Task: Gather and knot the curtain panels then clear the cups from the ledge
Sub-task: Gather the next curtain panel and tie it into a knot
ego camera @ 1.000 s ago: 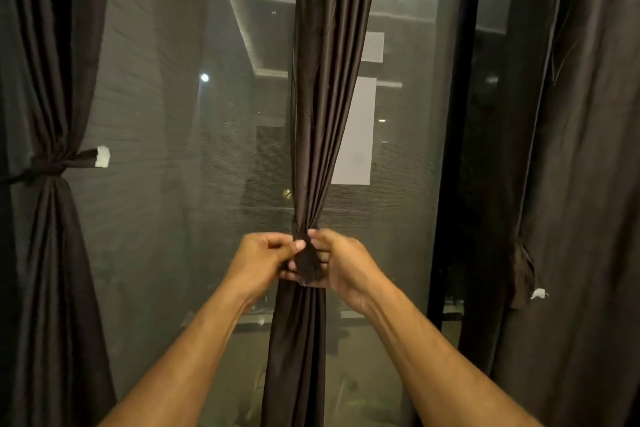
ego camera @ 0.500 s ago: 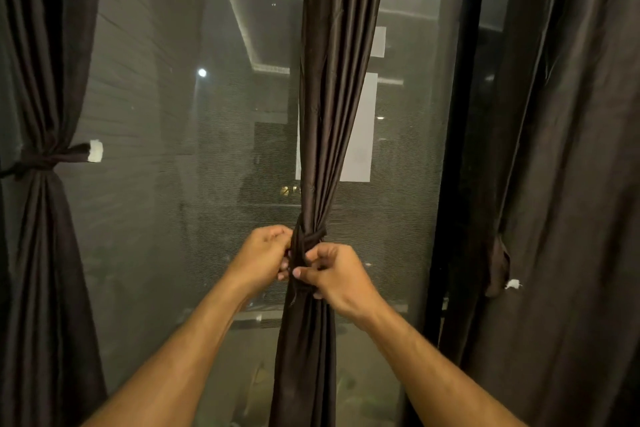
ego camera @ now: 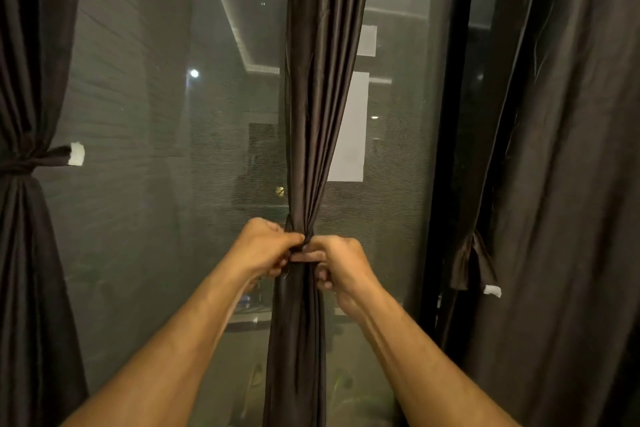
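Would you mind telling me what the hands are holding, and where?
Both hands, left and right, grip the middle curtain panel at its gathered waist.

Window glass (ego camera: 145, 184) spans the view, dark outside, carrying reflections of ceiling light strips and one round lamp (ego camera: 194, 73). Two pale rectangular sheets (ego camera: 348, 135) show behind the pane, possibly paper; detail is unclear. A black vertical frame post (ego camera: 446, 149) stands at right.
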`<state>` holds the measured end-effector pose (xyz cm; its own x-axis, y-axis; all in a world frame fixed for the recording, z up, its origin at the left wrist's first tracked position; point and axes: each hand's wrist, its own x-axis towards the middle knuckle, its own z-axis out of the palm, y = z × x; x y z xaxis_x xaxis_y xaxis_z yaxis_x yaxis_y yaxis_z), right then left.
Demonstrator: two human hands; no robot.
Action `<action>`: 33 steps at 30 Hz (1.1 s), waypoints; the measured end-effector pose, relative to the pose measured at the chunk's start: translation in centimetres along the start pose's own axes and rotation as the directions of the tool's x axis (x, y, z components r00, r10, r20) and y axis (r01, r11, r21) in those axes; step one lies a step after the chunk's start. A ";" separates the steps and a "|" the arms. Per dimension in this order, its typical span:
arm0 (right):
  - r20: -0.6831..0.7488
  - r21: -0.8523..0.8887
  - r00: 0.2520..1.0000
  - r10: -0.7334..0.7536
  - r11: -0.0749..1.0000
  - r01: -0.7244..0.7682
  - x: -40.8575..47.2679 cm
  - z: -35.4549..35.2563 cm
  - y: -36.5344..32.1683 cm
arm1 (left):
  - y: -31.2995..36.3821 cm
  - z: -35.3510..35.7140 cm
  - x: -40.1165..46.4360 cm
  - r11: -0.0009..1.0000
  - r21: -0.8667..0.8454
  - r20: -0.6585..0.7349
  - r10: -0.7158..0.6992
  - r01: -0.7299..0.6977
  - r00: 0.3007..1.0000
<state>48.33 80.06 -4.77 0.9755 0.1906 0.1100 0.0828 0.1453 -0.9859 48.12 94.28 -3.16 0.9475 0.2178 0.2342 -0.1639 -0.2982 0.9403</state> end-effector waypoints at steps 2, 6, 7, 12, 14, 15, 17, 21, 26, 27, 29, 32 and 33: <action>-0.021 0.055 1.000 0.010 0.998 -0.009 0.0 0.1 -0.5 | 0.1 -0.4 -0.1 1.000 -0.006 0.019 -0.006 0.006 1.000; -0.095 0.101 0.995 -0.030 0.994 0.039 0.5 0.9 -0.8 | 0.2 -0.6 -1.0 0.995 -0.091 -0.003 -0.031 0.031 1.000; -0.121 0.134 0.992 -0.032 0.990 0.048 0.8 1.1 -0.8 | 0.1 -0.5 -1.2 0.988 -0.146 -0.009 -0.056 0.054 0.998; -0.128 0.407 0.991 0.036 0.913 0.020 1.2 1.9 -0.2 | -0.8 0.0 -2.0 0.843 -0.517 0.000 -0.173 0.148 0.985; -0.064 0.525 0.996 0.058 0.851 -0.016 1.0 2.3 0.2 | -0.8 0.5 -1.9 0.793 -0.594 -0.043 -0.204 0.139 0.978; -0.026 0.579 0.998 0.061 0.815 -0.035 0.9 2.5 0.5 | -0.7 0.8 -2.0 0.786 -0.607 -0.083 -0.210 0.118 0.974; 0.057 0.658 0.997 0.059 0.748 -0.082 0.5 2.7 0.8 | -0.7 1.4 -2.1 0.791 -0.609 -0.160 -0.195 0.058 0.968; 0.185 0.557 0.981 0.055 0.817 -0.151 -0.2 2.6 1.0 | -1.8 2.3 -2.1 0.816 -0.578 -0.236 -0.154 -0.011 0.959; 0.093 0.264 0.995 -0.024 0.965 -0.001 0.8 2.5 0.6 | -2.8 2.6 -2.3 0.865 -0.499 -0.243 -0.085 -0.049 0.966; 0.073 0.236 0.996 -0.043 0.971 0.024 0.8 2.4 0.6 | -2.9 2.5 -2.3 0.870 -0.489 -0.240 -0.074 -0.055 0.968; 0.004 0.136 0.996 -0.088 0.987 0.086 0.5 2.1 0.8 | -3.2 2.3 -2.2 0.879 -0.471 -0.236 -0.046 -0.073 0.971; -0.106 -0.078 0.973 -0.206 0.977 0.199 0.1 1.7 1.1 | -3.0 2.2 -2.4 0.886 -0.454 -0.233 -0.017 -0.094 0.972; -0.121 -0.158 0.959 -0.257 0.959 0.237 0.1 1.6 1.1 | -2.9 2.1 -2.5 0.882 -0.462 -0.226 -0.009 -0.099 0.974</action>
<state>48.23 81.78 -5.64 0.9387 0.0279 0.3435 0.3426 0.0311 -0.9390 46.82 92.64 -7.00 0.8624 0.4249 0.2752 -0.3647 0.1445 0.9198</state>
